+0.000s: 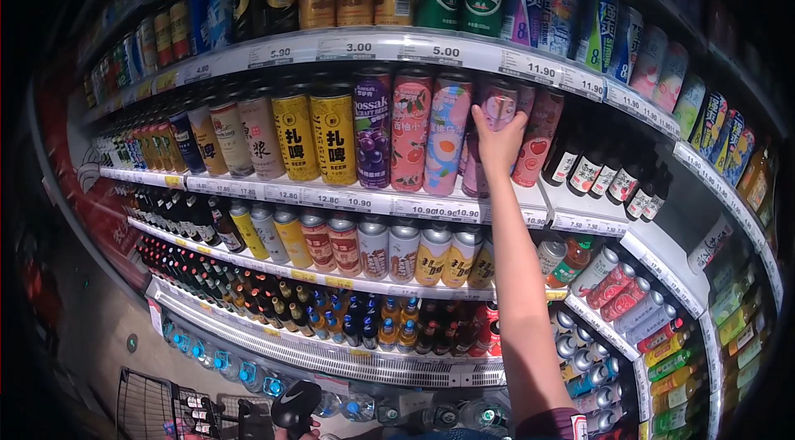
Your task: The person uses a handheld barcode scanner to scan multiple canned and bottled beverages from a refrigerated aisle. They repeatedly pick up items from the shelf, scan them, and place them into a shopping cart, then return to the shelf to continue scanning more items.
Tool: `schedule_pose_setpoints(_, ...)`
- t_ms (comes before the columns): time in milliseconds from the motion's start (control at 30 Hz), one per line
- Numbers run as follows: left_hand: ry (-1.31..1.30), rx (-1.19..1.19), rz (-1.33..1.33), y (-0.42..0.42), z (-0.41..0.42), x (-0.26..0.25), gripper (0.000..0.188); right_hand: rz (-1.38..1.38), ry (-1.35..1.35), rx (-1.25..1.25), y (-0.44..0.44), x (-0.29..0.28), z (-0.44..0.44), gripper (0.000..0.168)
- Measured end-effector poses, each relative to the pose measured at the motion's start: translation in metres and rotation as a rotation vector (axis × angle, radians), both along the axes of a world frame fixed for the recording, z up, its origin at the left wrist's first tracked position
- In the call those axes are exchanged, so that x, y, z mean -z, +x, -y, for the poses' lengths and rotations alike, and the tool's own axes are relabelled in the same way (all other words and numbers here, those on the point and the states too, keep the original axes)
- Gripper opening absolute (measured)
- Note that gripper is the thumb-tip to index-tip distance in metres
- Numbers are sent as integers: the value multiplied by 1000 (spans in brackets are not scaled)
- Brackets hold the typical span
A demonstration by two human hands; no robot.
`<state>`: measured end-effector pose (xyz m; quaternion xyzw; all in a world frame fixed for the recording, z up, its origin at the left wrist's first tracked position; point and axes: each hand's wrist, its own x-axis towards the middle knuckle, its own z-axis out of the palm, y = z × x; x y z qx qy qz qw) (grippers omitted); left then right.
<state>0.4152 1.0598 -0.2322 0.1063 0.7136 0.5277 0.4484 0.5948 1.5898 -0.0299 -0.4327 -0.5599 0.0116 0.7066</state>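
Observation:
My right hand (502,142) reaches up to the shelf and grips a pink and purple tall can (499,105) near its top. Fingers and wrist cover much of that can's middle. Directly left of it stands a pink and blue can (448,135) with peach artwork. On its right is a red-pink can (538,142) showing cherries. At the bottom edge my left hand (304,431) is only partly visible, with its fingers around the narrow lower part of a black round-headed handheld object (297,406); the exact kind is unclear.
A shelf edge with price tags (397,48) runs just above my right hand. Small dark bottles (584,173) stand to the right. More cans (404,250) and bottles fill lower shelves. A wire shopping cart (149,403) with bottles is at lower left, near shrink-wrapped water bottles (248,375).

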Motion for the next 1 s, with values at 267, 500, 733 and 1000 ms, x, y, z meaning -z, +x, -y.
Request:
schedule_pose_setpoints(267,-10,-18,5,0,-5,-3,52,212,-257,-373,32,46,5,88)
schedule_pose_setpoints(500,14,11,37,-2,-10,-8,56,286,-326,-330,37,69,14,82)
schedule_pose_setpoints(733,-88,33,5,-2,-13,-22,66,271,-294,31,17,70,30,89)
schedule_pose_setpoints(1000,-200,33,1,2,-23,-49,68,236,-276,-447,38,90,13,92)
